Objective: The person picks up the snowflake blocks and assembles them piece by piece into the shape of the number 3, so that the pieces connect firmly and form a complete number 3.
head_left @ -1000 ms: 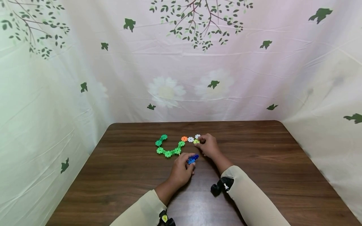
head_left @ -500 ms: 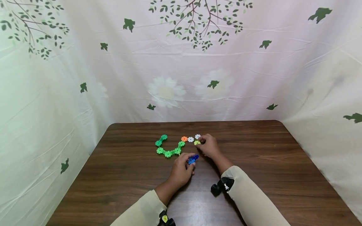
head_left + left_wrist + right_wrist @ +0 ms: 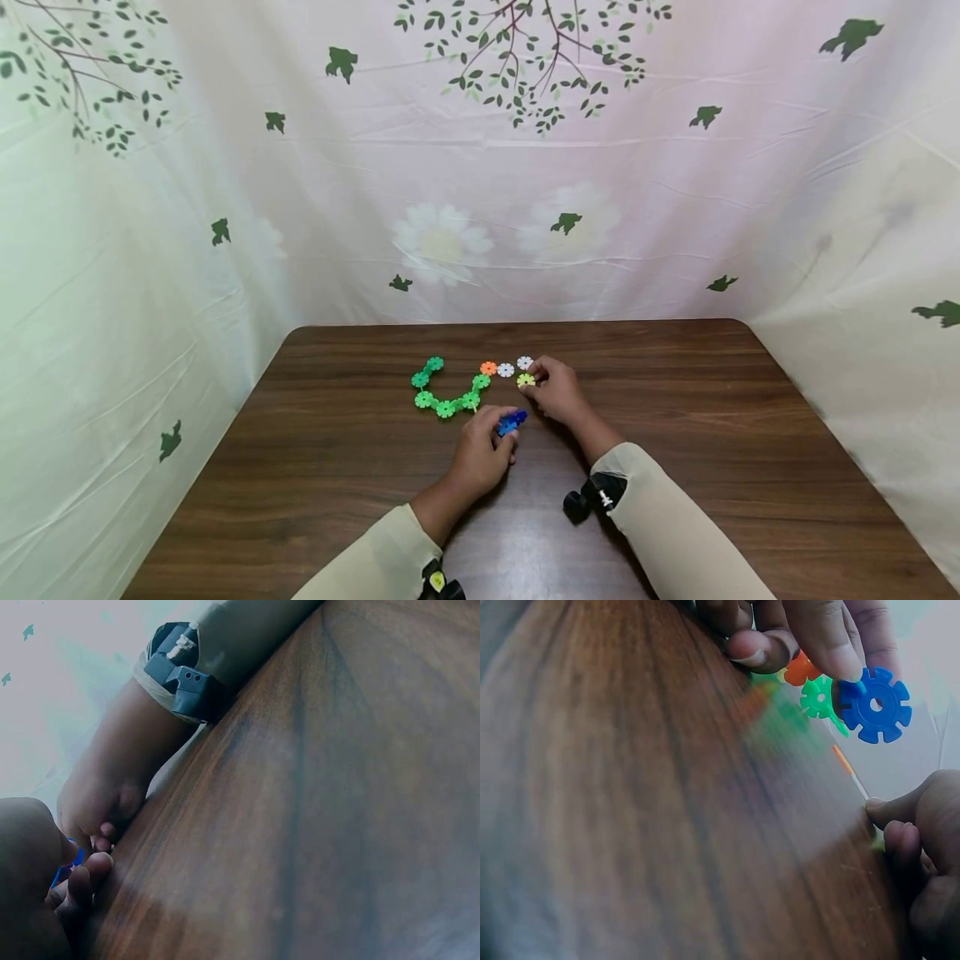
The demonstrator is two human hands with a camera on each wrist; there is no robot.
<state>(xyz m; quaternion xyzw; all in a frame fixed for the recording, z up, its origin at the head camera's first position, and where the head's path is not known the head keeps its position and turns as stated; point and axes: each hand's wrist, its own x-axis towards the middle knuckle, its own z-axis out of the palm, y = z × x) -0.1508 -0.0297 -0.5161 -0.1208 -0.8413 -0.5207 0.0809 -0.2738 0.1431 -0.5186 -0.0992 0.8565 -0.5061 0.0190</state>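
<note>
My left hand (image 3: 478,450) pinches blue notched flower discs (image 3: 512,422) just above the table, nearer to me than a curved row of similar discs. In the right wrist view, one blue disc (image 3: 875,706) shows its slots and centre hole at my left fingertips. My right hand (image 3: 557,392) is at the row's right end, with thumb and finger on a yellow-green disc (image 3: 526,380). Right beside those fingers lies a white disc (image 3: 524,362). Leftward follow another white disc (image 3: 506,371), an orange disc (image 3: 488,368) and a U-shaped run of green discs (image 3: 446,408).
The brown wooden table (image 3: 315,467) has its far edge against a pale curtain (image 3: 480,167) printed with leaves and birds. A black wrist camera (image 3: 577,505) hangs by my right sleeve, close over the tabletop.
My right hand has moved the yellow-green disc slightly right and toward me, below the end white disc. My left hand with the blue discs stays in place.
</note>
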